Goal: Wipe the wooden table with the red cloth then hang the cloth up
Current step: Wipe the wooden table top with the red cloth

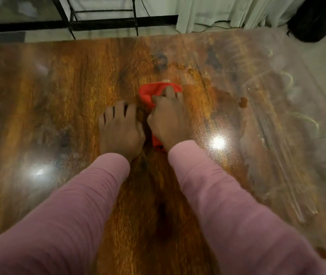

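The glossy wooden table (78, 92) fills most of the view. In its middle lies the bunched red cloth (148, 94), and my right hand (168, 120) lies on top of it with fingers curled into the fabric. Part of the cloth sticks out beyond my fingertips and a bit shows below my wrist. My left hand (120, 128) rests flat on the wood just left of the cloth, fingers spread. Both arms wear pink sleeves.
Whitish smears and streaks (277, 100) cover the table's right side, with small brown spots (243, 101) among them. Past the far edge stand a black metal frame (102, 16), pale curtains (227, 10) and a dark bag (316, 18) on the floor.
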The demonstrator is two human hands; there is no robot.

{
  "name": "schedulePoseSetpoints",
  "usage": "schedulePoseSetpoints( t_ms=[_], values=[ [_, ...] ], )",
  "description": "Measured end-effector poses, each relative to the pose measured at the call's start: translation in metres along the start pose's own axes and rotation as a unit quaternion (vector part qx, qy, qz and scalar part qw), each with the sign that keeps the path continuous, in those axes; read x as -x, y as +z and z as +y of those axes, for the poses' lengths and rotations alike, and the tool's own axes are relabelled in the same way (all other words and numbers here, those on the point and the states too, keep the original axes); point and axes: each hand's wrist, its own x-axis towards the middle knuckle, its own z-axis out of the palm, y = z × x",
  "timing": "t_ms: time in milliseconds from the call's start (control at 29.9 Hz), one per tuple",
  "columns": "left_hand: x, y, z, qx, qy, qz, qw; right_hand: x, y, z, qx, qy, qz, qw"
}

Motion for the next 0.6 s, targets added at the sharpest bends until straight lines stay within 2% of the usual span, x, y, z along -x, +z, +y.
schedulePoseSetpoints(
  t_ms=[67, 201, 267, 334, 501, 602],
  values=[
    [-0.003, -0.001, -0.002, -0.002, 0.005, 0.003, 1.000, -0.008, -0.008, 0.030, 0.014, 0.020, 0.004, 1.000],
    [-0.018, -0.003, -0.002, -0.018, 0.018, 0.010, 1.000, -0.043, -0.027, 0.090, 0.064, 0.221, 0.055, 0.972],
    [-0.033, -0.002, 0.000, -0.016, 0.008, 0.019, 1.000, -0.057, -0.025, 0.090, 0.061, 0.263, 0.072, 0.960],
    [-0.050, 0.000, 0.004, -0.010, -0.002, 0.023, 1.000, -0.063, -0.017, 0.070, 0.069, 0.237, 0.069, 0.967],
    [-0.090, 0.001, 0.008, -0.023, -0.030, 0.017, 0.999, -0.059, 0.007, 0.006, -0.009, 0.042, 0.002, 0.999],
    [-0.106, 0.006, 0.003, -0.039, -0.038, 0.002, 0.999, -0.053, 0.004, 0.013, 0.017, -0.019, -0.009, 1.000]
  ],
)
